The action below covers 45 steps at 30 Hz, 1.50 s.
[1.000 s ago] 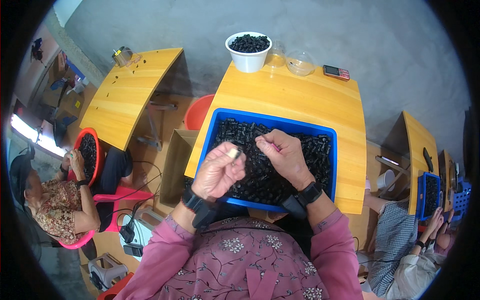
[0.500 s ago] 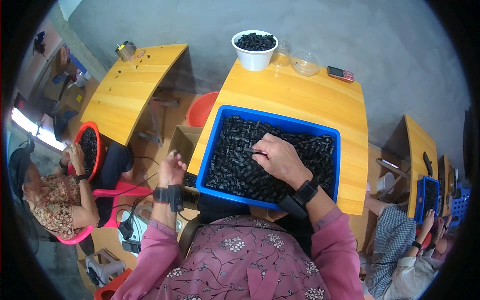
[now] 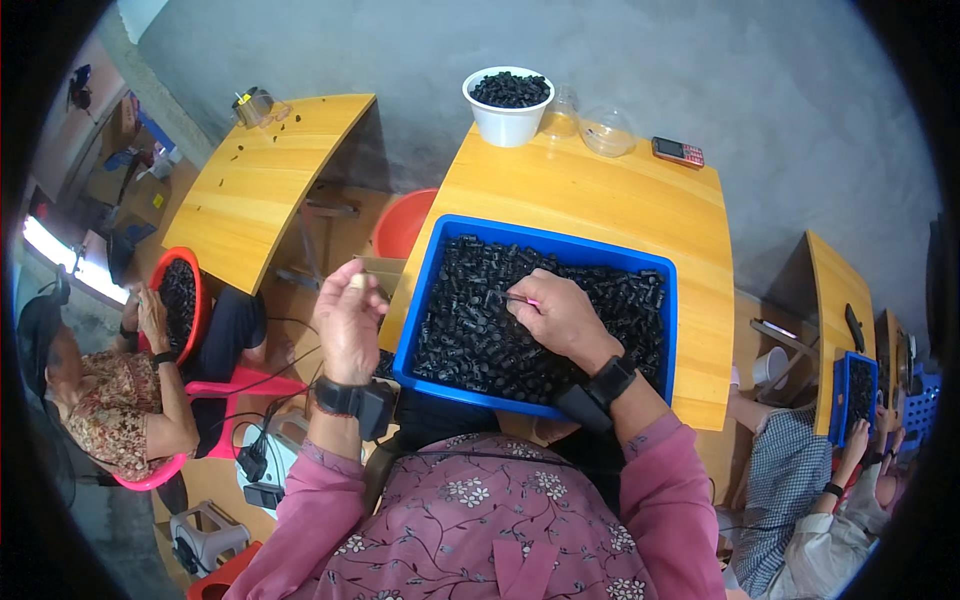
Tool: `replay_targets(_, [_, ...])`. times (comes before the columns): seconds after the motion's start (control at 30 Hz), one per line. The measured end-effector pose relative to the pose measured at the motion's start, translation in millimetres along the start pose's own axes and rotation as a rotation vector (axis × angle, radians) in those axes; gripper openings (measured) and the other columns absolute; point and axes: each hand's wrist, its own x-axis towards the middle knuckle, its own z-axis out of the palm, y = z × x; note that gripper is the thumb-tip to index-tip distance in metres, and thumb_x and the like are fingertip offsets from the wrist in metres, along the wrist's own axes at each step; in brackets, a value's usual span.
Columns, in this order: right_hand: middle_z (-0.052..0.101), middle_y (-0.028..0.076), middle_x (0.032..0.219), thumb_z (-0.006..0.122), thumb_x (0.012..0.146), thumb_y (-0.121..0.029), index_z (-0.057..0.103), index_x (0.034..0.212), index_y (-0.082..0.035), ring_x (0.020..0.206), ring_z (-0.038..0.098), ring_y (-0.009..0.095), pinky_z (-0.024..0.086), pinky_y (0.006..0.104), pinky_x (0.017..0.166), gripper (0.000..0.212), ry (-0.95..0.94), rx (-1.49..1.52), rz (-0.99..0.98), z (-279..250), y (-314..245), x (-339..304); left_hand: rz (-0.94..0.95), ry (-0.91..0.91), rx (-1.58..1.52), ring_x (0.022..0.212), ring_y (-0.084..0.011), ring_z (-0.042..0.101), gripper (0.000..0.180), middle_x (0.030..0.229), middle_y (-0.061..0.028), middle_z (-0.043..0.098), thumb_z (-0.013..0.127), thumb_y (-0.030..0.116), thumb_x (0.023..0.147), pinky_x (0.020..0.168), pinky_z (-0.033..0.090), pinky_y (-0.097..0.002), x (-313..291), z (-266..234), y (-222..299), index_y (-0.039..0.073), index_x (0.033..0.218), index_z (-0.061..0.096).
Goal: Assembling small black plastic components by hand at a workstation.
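Note:
A blue tray (image 3: 533, 229) full of small black cylindrical parts (image 3: 465, 320) stands at the near side of my table. My right hand (image 3: 565, 318) is over the parts, its fingers pinched on a slim tool (image 3: 522, 299) with a dark tip and a pink part showing at the grip. Whether the tip touches a part, I cannot tell. To the left of the tray, my left hand (image 3: 348, 325) is raised with its palm up and fingers curled in toward the thumb. Anything between those fingertips is too small to make out. Both wrists wear dark bands.
At the table's far edge stand a white tub (image 3: 507, 122) of black pieces, clear plastic containers (image 3: 607, 133) and a phone (image 3: 678, 151). A cardboard box (image 3: 384, 266) and a red basin (image 3: 402, 222) are left of the table. A person sits on each side, working with black parts.
My left hand has risen away from over the cardboard box, its palm turned up and fingers curled. My right hand stays over the tray with the slim tool, turned slightly.

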Motion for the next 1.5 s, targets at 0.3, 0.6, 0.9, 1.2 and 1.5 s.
replay_targets(0.3, [0.065, 0.0, 0.089, 0.063, 0.092, -0.009, 0.069, 0.108, 0.002, 0.075, 0.053, 0.006, 0.046, 0.0222, 0.071, 0.021, -0.054, 0.701, 0.053, -27.2, -16.9, -6.1, -0.469, -0.526, 0.0, 0.078, -0.0156, 0.069, 0.027, 0.099, -0.0134, 0.07, 0.055, 0.02, 0.102, 0.072, 0.061, -0.0316, -38.5, 65.8, -19.3, -0.002, 0.117, 0.06])
replay_targets(0.6, [0.063, -0.001, 0.088, 0.063, 0.092, -0.008, 0.07, 0.108, 0.001, 0.074, 0.054, 0.005, 0.046, 0.0214, 0.07, 0.019, -0.011, 0.746, 0.077, -28.9, -14.8, -8.2, -0.728, -0.585, -0.357, 0.076, -0.0154, 0.066, 0.006, 0.088, -0.0082, 0.068, 0.061, 0.01, 0.098, 0.073, 0.058, -0.0329, -34.7, 80.1, -45.3, 0.004, 0.099, 0.063])
replay_targets(0.9, [0.067, 0.0, 0.087, 0.069, 0.09, -0.006, 0.07, 0.107, 0.001, 0.079, 0.058, 0.005, 0.048, 0.0217, 0.072, 0.018, 0.133, 0.542, -0.004, -19.1, -16.0, -8.5, -0.717, -0.582, -0.341, 0.079, -0.0166, 0.067, 0.004, 0.092, -0.0108, 0.068, 0.059, 0.008, 0.097, 0.076, 0.058, -0.0355, -32.8, 76.1, -56.1, 0.004, 0.098, 0.062])
replay_targets(1.2, [0.065, 0.001, 0.086, 0.068, 0.091, -0.004, 0.071, 0.105, 0.002, 0.076, 0.056, 0.006, 0.046, 0.0222, 0.07, 0.016, 0.121, 0.668, 0.045, -19.5, -12.7, -8.2, -0.667, -0.581, -0.331, 0.081, -0.0158, 0.066, 0.003, 0.092, -0.0085, 0.068, 0.062, 0.004, 0.094, 0.077, 0.057, -0.0345, -34.1, 79.3, -53.4, 0.006, 0.095, 0.062])
replay_targets(1.5, [0.063, 0.001, 0.089, 0.068, 0.09, -0.002, 0.072, 0.105, -0.001, 0.084, 0.056, 0.009, 0.045, 0.0239, 0.079, 0.016, 0.119, 0.762, -0.051, -20.8, -6.3, -5.9, -0.75, -0.683, -0.363, 0.081, -0.0158, 0.066, 0.008, 0.094, -0.0074, 0.068, 0.059, 0.011, 0.099, 0.078, 0.058, -0.0339, -35.3, 81.6, -50.3, 0.006, 0.105, 0.062])
